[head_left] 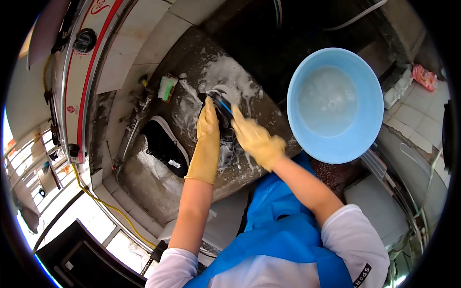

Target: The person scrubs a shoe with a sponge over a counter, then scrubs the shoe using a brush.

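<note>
A dark shoe (224,120) covered in suds lies on the wet grey slab (192,62). My left hand (208,120), in a yellow rubber glove, grips its near side, and the glove hides part of the shoe. In my gloved right hand (257,141) is a brush with a thin blue handle (224,107), slanting over the shoe. The brush head is hard to make out, and the right glove is slightly blurred. Left of my left hand rests a second shoe (163,146), black with a white sole, on its side.
A light blue basin (295,125) of cloudy, soapy water stands to the right. A green and white sponge (167,88) sits at the slab's upper left, with foam around it. A gas stove (77,91) is on the left, and a yellow hose (115,207) runs below it.
</note>
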`<state>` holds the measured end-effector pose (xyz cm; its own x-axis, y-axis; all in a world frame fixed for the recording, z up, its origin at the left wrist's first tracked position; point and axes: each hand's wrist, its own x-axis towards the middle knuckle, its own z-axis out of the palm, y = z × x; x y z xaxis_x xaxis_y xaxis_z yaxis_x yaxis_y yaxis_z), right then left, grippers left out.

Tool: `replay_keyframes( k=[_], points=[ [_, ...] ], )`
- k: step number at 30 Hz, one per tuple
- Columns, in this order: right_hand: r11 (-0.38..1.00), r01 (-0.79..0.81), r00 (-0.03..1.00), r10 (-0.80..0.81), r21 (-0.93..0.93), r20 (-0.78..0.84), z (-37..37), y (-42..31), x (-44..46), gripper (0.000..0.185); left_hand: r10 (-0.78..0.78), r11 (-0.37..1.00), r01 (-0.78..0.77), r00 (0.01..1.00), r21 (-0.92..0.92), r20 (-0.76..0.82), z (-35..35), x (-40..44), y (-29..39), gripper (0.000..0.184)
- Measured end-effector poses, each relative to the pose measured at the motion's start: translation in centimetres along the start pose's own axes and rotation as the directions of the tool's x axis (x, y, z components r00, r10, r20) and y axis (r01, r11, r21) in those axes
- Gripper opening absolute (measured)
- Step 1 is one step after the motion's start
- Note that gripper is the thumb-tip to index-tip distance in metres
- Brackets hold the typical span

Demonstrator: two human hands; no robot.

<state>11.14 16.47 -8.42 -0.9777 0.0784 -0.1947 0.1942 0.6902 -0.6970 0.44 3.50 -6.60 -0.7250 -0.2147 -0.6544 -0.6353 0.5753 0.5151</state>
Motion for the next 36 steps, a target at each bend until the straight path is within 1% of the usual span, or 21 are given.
replay_keyframes(
  k=[2, 4, 6, 7, 8, 9, 10, 12, 13, 14, 16, 17, 19, 24, 26, 28, 30, 31, 32, 34, 36],
  points=[
    [0.975, -0.185, 0.96, 0.153, 0.123, 0.233, -1.3, -0.2, -0.3, 0.055, -0.028, 1.0, 0.028, 1.0, 0.001, -0.006, 0.0, 0.9, -1.0, 0.084],
    [0.978, -0.052, 0.998, 0.044, 0.201, 0.046, -2.2, -1.6, 3.2, 0.055, 0.035, 0.999, -0.033, 0.998, -0.037, 0.058, -0.2, 1.1, -1.8, 0.083],
    [0.996, 0.059, 0.998, -0.058, -0.06, 0.018, -1.5, -1.2, 6.8, 0.053, 0.303, 0.942, -0.306, 0.952, 0.137, 0.042, 0.0, 2.3, -4.1, 0.067],
    [0.986, 0.163, 0.964, -0.153, 0.026, -0.219, -1.5, -1.2, 7.5, 0.053, 0.428, 0.877, -0.424, 0.903, 0.227, 0.033, 0.0, 2.6, -4.6, 0.059],
    [0.975, 0.215, 0.924, -0.183, 0.06, -0.335, -1.3, -1.0, 6.5, 0.053, 0.233, 0.937, -0.252, 0.967, 0.241, 0.105, -0.3, 1.5, -2.5, 0.052],
    [0.959, 0.273, 0.87, -0.211, 0.08, -0.446, -1.2, -0.9, 5.4, 0.053, 0.478, 0.742, -0.482, 0.868, 0.466, 0.137, 0.1, 2.8, -6.0, 0.044],
    [0.857, -0.037, 0.992, 0.094, 0.515, -0.084, -0.5, 0.3, 1.4, 0.056, 0.543, 0.452, -0.499, 0.811, 0.739, 0.216, 0.7, 3.6, -6.6, 0.047],
    [0.552, -0.436, 0.899, 0.224, 0.711, 0.377, -2.5, 0.0, 0.6, 0.058, 0.599, -0.282, -0.261, 0.703, 0.923, 0.382, 1.8, 5.1, -8.3, 0.055],
    [0.612, -0.533, 0.835, 0.269, 0.584, 0.481, -6.6, -2.4, 2.9, 0.054, 0.591, -0.601, -0.029, 0.656, 0.799, 0.469, 2.2, 5.6, -8.7, 0.057],
    [0.653, -0.614, 0.754, 0.321, 0.443, 0.572, -8.9, -4.1, 5.3, 0.051, 0.447, -0.344, -0.252, 0.803, 0.904, 0.394, 1.7, 5.1, -6.7, 0.057],
    [0.62, -0.561, 0.8, 0.238, 0.548, 0.55, -8.0, -3.0, 9.4, 0.052, 0.261, -0.014, -0.371, 0.895, 0.928, 0.362, 1.3, 7.1, -7.5, 0.057],
    [0.577, -0.557, 0.808, 0.211, 0.598, 0.55, -7.2, -2.2, 11.0, 0.052, 0.402, 0.151, -0.423, 0.852, 0.894, 0.335, 0.3, 7.4, -7.1, 0.062],
    [0.537, -0.571, 0.805, 0.22, 0.621, 0.551, -7.4, -1.1, 9.6, 0.053, 0.189, 0.187, -0.382, 0.918, 0.905, 0.348, 0.5, 3.3, -2.3, 0.058],
    [0.438, -0.668, 0.742, 0.323, 0.602, 0.588, -7.8, -1.8, 3.4, 0.058, 0.452, 0.421, -0.353, 0.88, 0.836, 0.145, 1.0, 7.2, -8.7, 0.052],
    [0.595, -0.548, 0.82, 0.24, 0.589, 0.52, -9.2, -2.5, 8.6, 0.053, 0.428, 0.462, -0.369, 0.889, 0.807, 0.162, 0.8, 7.2, -7.7, 0.047],
    [0.325, -0.61, 0.789, 0.158, 0.723, 0.594, -2.7, 0.8, 10.7, 0.051, 0.406, 0.509, -0.378, 0.898, 0.773, 0.172, 0.6, 7.0, -7.0, 0.043],
    [0.466, -0.561, 0.822, 0.215, 0.685, 0.527, -6.0, -0.9, 4.4, 0.052, 0.401, 0.556, -0.386, 0.9, 0.736, 0.169, 0.5, 7.2, -6.5, 0.04],
    [0.508, -0.641, 0.757, 0.296, 0.574, 0.583, -6.9, -1.5, 0.6, 0.054, 0.397, 0.589, -0.387, 0.903, 0.709, 0.163, 0.5, 7.3, -6.6, 0.039],
    [0.589, -0.585, 0.798, 0.296, 0.557, 0.525, -5.3, -1.4, -3.4, 0.055, 0.396, 0.625, -0.392, 0.904, 0.675, 0.159, 0.4, 7.4, -6.5, 0.038],
    [0.864, -0.104, 0.992, 0.056, 0.492, 0.111, 1.2, -1.4, -9.5, 0.055, 0.396, 0.699, -0.407, 0.905, 0.589, 0.155, 0.2, 7.6, -6.1, 0.038],
    [0.964, 0.128, 0.991, -0.133, 0.235, 0.008, 3.0, -0.5, -8.2, 0.055, 0.403, 0.778, -0.417, 0.905, 0.47, 0.136, 0.2, 7.9, -5.9, 0.039]
  ],
)
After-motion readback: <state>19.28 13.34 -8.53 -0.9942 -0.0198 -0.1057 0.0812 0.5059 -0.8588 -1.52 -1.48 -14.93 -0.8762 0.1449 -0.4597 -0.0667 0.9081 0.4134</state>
